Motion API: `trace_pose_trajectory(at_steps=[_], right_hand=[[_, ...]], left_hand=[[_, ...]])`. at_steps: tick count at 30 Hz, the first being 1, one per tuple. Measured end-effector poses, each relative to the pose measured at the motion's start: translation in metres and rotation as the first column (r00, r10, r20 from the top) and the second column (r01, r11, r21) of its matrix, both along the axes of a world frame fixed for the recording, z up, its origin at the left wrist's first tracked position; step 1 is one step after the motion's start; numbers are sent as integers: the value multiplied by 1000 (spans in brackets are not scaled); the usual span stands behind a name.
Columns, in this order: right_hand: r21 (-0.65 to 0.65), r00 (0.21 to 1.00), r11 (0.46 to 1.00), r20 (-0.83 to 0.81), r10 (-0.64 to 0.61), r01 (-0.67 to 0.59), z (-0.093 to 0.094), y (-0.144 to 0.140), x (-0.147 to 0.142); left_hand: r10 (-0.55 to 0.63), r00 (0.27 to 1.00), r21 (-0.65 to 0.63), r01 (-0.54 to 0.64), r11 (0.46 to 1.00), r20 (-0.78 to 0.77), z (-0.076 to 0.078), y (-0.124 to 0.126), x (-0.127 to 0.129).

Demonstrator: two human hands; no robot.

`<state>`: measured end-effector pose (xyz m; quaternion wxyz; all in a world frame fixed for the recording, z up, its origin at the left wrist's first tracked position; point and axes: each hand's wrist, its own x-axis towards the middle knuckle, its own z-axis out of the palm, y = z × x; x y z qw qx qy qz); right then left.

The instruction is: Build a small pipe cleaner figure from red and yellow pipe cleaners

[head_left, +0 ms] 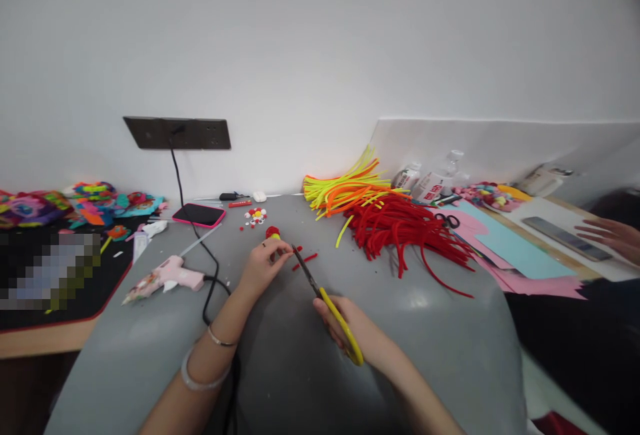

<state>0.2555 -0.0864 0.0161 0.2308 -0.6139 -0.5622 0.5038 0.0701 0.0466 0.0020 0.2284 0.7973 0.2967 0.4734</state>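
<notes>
On grey table (280, 368) | left hand (263, 265) fingers pinch red piece (273, 232); right hand (350, 332) grips scissors (327, 305)

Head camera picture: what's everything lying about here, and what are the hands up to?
Grey table: one, underneath everything.
Red fuzzy pipe cleaners: a pile, centre right.
Yellow and orange pipe cleaners: a bundle, behind the red.
Pink glue gun: one, left, black cord.
Pink-cased phone: one, back left.
Pink and blue paper sheets: several, right.
Another person's hand: one, far right.
Left hand: pinching a small red and yellow piece.
Right hand: holding yellow-handled scissors.
</notes>
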Motion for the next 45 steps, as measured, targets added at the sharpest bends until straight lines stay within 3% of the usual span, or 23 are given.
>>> trace_pose_trajectory(at_steps=[6,17,25,29,31,33,36,38,42,45], right_hand=[[45,999,998,0,32,-32,7,-3,1],[9,997,997,30,-74,74,-7,3,-4],[-34,994,996,-64,-86,84,-9,3,-1],[-52,982,994,-154,-106,99,-7,7,14],[36,986,989,-85,-141,144,-5,12,31],[231,974,961,134,-183,149,-2,17,51],[294,784,949,560,-267,114,3,26,79],[281,650,956,712,-264,80,8,32,92],[337,543,941,787,-294,21,23,51,100],[439,562,897,731,-386,45,34,78,94]], left_hand=[[-22,1000,-34,22,999,-21,1,-2,1],[-51,999,-42,50,998,-18,-1,-1,0],[-36,998,-33,34,999,-44,-1,-1,2],[12,996,19,-10,1000,-83,-3,0,2],[14,994,75,-6,997,-107,-5,2,2],[5,986,122,15,992,-166,-8,4,2],[36,954,149,9,989,-298,-13,6,3],[66,928,156,-9,988,-366,-14,6,4],[35,901,141,30,990,-433,-10,1,4],[4,885,144,72,987,-465,-8,0,4]])
